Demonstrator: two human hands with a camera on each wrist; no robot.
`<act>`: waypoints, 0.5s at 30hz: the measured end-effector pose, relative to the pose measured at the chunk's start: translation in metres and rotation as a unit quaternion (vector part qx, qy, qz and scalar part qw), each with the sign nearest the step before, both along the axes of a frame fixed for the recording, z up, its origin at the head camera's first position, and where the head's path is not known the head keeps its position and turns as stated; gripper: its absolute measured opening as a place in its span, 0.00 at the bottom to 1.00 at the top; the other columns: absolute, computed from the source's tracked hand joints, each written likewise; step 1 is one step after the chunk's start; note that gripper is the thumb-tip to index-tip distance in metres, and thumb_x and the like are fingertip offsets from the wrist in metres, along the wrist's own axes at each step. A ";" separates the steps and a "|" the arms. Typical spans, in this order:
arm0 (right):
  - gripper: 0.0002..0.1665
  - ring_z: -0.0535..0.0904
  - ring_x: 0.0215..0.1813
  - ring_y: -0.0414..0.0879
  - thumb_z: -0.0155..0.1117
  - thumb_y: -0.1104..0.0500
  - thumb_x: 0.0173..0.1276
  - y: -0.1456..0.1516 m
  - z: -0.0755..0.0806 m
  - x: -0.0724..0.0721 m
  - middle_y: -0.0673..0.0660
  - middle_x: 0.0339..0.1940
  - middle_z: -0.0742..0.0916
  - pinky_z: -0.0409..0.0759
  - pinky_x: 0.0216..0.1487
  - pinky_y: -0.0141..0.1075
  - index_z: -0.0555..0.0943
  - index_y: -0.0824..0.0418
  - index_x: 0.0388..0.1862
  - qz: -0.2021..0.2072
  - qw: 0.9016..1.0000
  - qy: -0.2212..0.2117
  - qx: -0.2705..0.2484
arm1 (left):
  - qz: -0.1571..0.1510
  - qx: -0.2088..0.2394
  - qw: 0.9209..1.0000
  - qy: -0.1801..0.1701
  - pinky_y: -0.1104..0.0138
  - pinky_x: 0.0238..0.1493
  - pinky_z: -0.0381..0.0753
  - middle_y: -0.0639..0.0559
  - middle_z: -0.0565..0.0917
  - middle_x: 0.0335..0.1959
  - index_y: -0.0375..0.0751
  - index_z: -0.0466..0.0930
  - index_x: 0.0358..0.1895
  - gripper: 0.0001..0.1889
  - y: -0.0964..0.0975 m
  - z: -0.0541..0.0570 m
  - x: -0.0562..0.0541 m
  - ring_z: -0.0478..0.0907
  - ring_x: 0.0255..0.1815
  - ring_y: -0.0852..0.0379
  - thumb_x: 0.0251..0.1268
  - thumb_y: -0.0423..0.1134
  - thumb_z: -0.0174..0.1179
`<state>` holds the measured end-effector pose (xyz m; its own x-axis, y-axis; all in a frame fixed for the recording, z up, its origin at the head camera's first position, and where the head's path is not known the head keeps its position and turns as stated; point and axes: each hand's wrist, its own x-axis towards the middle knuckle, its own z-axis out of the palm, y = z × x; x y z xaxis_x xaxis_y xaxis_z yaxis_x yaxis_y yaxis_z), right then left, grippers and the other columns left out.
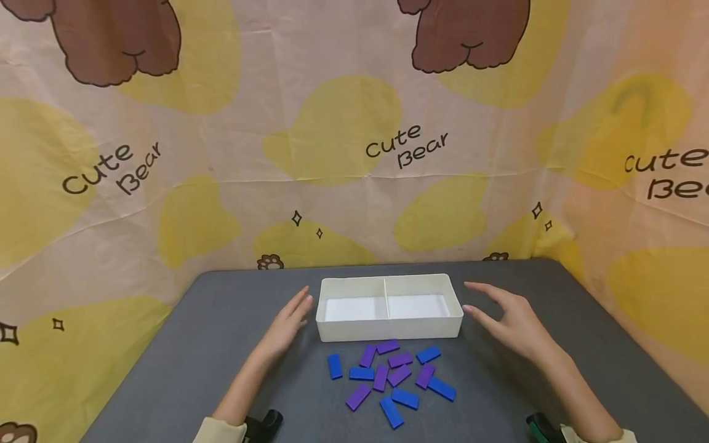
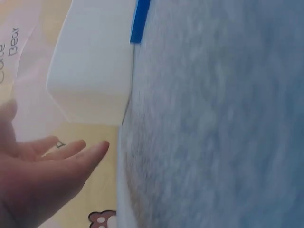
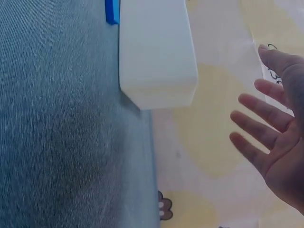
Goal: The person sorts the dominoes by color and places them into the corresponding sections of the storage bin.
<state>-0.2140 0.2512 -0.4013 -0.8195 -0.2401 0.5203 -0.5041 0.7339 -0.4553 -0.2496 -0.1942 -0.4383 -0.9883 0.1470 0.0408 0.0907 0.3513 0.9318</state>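
- White box [image 1: 389, 330] stood on the grey table [image 1: 232, 307] behind blue blocks [image 1: 361, 374] and purple blocks [image 1: 400, 360]; both wrist views cropped it, hiding its inside.
- Left hand [image 1: 287, 325], fingers extended, was near its left end.
- Right hand [image 1: 512, 321], fingers spread wide, was near the right end, partly cropped in its wrist view.

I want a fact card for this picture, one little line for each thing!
Box: white, two compartments
Blue blocks: six, in front of the box
Purple blocks: seven, mixed among the blue
Left grip: holds nothing, near box's left end
Right grip: holds nothing, near box's right end
Table: grey
Backdrop: cloth printed "Cute Bear"
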 end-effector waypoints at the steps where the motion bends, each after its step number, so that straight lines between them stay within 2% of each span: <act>1: 0.26 0.87 0.58 0.62 0.76 0.59 0.70 -0.002 0.000 0.001 0.61 0.59 0.90 0.84 0.56 0.61 0.84 0.62 0.65 0.001 1.000 0.007 -0.005 | -0.004 0.034 0.999 -0.014 0.40 0.78 0.63 0.27 0.58 0.82 0.33 0.49 0.85 0.36 0.002 0.000 0.000 0.60 0.80 0.28 0.88 0.54 0.43; 3: 0.23 0.89 0.54 0.59 0.76 0.60 0.69 -0.005 0.002 0.002 0.59 0.55 0.91 0.86 0.53 0.57 0.86 0.62 0.62 0.006 1.000 0.009 -0.016 | -0.011 0.094 0.995 -0.041 0.41 0.78 0.63 0.25 0.57 0.82 0.30 0.48 0.85 0.36 0.004 0.000 0.000 0.59 0.80 0.27 0.89 0.52 0.41; 5: 0.20 0.89 0.52 0.57 0.76 0.61 0.69 -0.009 0.002 0.004 0.58 0.53 0.92 0.88 0.52 0.52 0.87 0.60 0.59 0.015 0.999 0.002 -0.030 | -0.012 0.126 0.990 -0.059 0.41 0.78 0.63 0.24 0.56 0.82 0.27 0.48 0.84 0.35 0.006 -0.001 0.000 0.59 0.80 0.26 0.90 0.50 0.40; 12: 0.15 0.88 0.45 0.39 0.73 0.61 0.72 -0.018 0.002 0.008 0.56 0.50 0.93 0.88 0.46 0.34 0.89 0.61 0.56 0.075 0.992 -0.069 -0.080 | -0.027 0.202 0.973 -0.106 0.40 0.80 0.59 0.25 0.51 0.84 0.26 0.46 0.84 0.33 0.009 -0.003 0.000 0.56 0.81 0.26 0.91 0.47 0.36; 15: 0.14 0.88 0.45 0.38 0.70 0.61 0.74 -0.019 0.000 0.007 0.58 0.50 0.92 0.87 0.46 0.32 0.89 0.62 0.56 0.112 0.982 -0.114 -0.097 | -0.030 0.224 0.967 -0.120 0.40 0.81 0.56 0.25 0.49 0.84 0.27 0.45 0.84 0.33 0.009 -0.004 0.000 0.53 0.83 0.26 0.90 0.46 0.35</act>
<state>-0.2068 0.2320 -0.4012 -0.8580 -0.3414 0.3837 -0.5117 0.5048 -0.6952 -0.2493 -0.1849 -0.4423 -0.9677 0.2241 -0.1151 -0.1387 -0.0926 0.9860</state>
